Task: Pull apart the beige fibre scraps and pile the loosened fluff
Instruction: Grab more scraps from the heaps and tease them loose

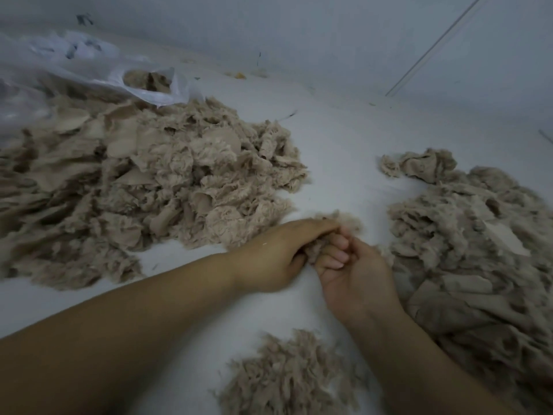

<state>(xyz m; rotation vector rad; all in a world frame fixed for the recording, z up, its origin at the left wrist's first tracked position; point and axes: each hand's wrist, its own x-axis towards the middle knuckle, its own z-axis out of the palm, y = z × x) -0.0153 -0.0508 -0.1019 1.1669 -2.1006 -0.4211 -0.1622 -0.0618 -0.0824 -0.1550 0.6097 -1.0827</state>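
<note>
Both hands meet at the centre of the white floor on one beige fibre scrap (335, 223). My left hand (278, 253) lies palm down with its fingers curled over the scrap. My right hand (356, 277) is turned palm up, its fingers curled round the same tuft. A large heap of beige scraps (143, 187) spreads at the left. Another heap of beige scraps (478, 253) lies at the right. A small pile of loosened fluff (287, 375) sits at the bottom, between my forearms.
A translucent plastic bag (74, 73) holding more beige scraps lies at the back left, beside the big heap. A pale wall (329, 31) runs along the back. Small bits of debris (239, 75) lie near its base.
</note>
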